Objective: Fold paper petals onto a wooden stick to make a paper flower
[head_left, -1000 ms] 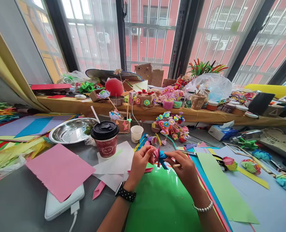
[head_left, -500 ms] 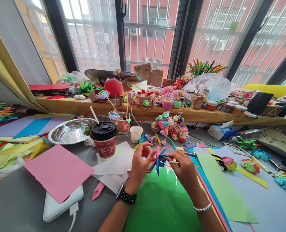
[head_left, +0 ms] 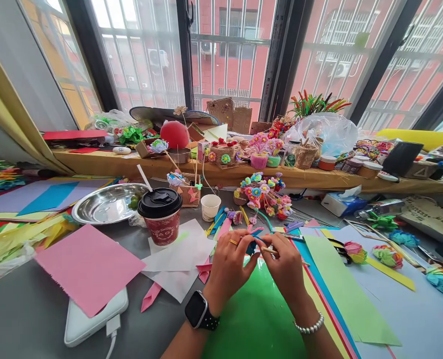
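Above a shiny green mat (head_left: pixel 260 314), my left hand (head_left: pixel 230 264) is closed around a folded blue and pink paper flower (head_left: pixel 256 238). Its fingers cover most of the paper. My right hand (head_left: pixel 286 262) meets it from the other side, fingertips pinched at the blue folds. Between the right hand's fingers lies a thin wooden stick (head_left: pixel 269 250), pointing left toward the flower. Whether the stick touches the paper cannot be made out. Folded pink paper pieces (head_left: pixel 204 271) rest left of my left hand on white sheets (head_left: pixel 180 259).
A lidded paper cup (head_left: pixel 160 224) with a straw stands left, beside a metal dish (head_left: pixel 105 207). Pink paper (head_left: pixel 90 269) covers part of a white power bank (head_left: pixel 73 324). A small white cup (head_left: pixel 210 207) stands behind my hands. Coloured sheets (head_left: pixel 348 294) and paper flowers (head_left: pixel 387 257) lie right.
My left hand has turned and moved right, its fingers now curling over the flower and hiding much of it. My right hand has come slightly closer, still with the stick.
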{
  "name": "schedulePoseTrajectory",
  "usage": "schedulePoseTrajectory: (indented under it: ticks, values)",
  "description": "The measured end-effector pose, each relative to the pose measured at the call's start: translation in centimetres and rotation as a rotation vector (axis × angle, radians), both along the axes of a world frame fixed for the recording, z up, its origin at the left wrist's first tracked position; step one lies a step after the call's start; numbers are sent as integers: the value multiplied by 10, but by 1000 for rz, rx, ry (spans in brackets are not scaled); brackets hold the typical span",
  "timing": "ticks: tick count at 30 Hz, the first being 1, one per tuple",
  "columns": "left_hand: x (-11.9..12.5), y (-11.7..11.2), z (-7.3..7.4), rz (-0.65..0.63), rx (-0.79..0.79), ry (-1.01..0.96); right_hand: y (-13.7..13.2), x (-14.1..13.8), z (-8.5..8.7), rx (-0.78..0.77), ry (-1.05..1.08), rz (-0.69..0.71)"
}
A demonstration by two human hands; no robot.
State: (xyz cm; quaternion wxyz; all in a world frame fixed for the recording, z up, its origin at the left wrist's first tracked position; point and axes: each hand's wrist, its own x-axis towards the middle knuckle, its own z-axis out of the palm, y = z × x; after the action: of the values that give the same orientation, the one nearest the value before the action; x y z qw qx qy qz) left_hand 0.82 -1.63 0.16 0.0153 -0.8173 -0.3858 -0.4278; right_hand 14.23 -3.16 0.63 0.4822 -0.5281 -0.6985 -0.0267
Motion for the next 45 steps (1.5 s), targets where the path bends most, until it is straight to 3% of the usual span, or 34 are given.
schedulePoseTrajectory:
  ticks: [4,11,19,31,45]
  values:
    - [-2,3,2,-1,22,-42,-1,-1,2,-33,-6,44]
    - [-6,5,5,-145,-96,-183,1,13,6,-104,-14,203]
    - [-9,3,11,-235,-211,-221,1,18,7,-61,57,338]
    - [-10,4,14,-196,-96,-165,3,12,0,83,-37,203]
    - [-9,1,12,-176,-90,-150,2,11,-3,123,-54,182]
